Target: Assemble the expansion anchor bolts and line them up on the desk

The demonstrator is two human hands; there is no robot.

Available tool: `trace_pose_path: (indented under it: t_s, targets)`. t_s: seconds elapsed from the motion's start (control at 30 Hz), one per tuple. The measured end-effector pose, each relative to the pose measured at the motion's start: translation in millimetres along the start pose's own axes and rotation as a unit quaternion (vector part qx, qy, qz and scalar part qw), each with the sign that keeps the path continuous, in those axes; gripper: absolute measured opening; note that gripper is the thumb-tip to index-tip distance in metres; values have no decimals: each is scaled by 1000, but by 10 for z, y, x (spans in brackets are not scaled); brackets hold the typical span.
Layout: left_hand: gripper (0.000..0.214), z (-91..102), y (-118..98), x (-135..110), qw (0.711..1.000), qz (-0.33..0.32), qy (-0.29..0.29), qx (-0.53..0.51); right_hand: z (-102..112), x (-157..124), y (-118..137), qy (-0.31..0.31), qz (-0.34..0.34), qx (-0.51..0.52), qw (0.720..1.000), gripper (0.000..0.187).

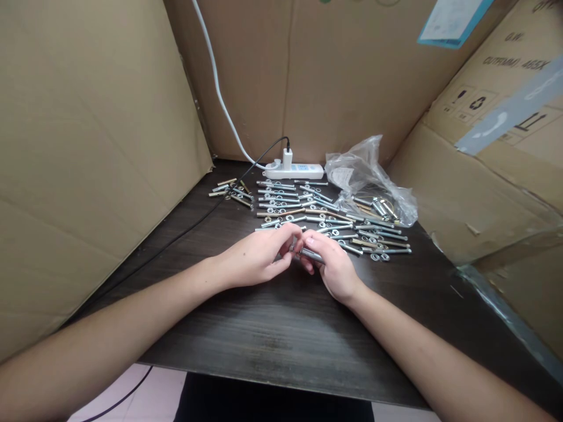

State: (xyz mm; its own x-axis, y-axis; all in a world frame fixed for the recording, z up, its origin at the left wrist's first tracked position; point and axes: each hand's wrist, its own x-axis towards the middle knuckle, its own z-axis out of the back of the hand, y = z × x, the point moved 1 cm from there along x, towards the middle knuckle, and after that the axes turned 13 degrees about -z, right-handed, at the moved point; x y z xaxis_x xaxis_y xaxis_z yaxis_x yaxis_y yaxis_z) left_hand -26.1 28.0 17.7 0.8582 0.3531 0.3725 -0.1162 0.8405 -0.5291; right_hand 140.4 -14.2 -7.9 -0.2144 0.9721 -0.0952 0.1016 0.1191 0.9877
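Observation:
My right hand (336, 266) is closed around a silver metal expansion bolt (312, 254), which lies across its fingers and points toward the left hand. The fingers of my left hand (264, 253) pinch together at the bolt's left end. A small part seems to be between those fingertips, but they hide what it is. Just beyond both hands, rows of silver and brass-coloured bolts (278, 205) lie on the dark table (264, 328), with loose washers and nuts (380, 257) among them.
A smaller pile of bolts (241, 200) lies at the back left, beside a black cable (189, 227). Behind the rows stands a white power strip (303, 171). A clear plastic bag (373, 176) holds more bolts at the back right. Cardboard walls (101, 117) enclose three sides.

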Motion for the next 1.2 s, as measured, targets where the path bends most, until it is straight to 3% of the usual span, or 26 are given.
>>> trace_pose_path:
  t_s: [0.23, 0.47, 0.67, 0.83, 0.97, 1.2]
  targets:
    - [13, -25, 49, 0, 990, 23, -52, -127, 50, 0, -27, 1, 2, 41, 999, 26]
    - [31, -10, 98, 24, 993, 40, 33, -103, 52, 7, -21, 18, -20, 88, 996, 27]
    - [31, 4, 132, 13, 994, 33, 25, -100, 33, -2, -14, 25, -40, 107, 993, 23]
    - [37, -1, 158, 1, 993, 31, 15, -117, 26, 5, -31, 29, -54, 83, 995, 10]
    - [36, 5, 152, 2, 994, 38, 17, -104, 39, 22, -62, 37, -29, 58, 997, 20]
    - [35, 11, 151, 6, 995, 41, 26, -89, 44, 17, -35, -3, -15, -21, 1000, 21]
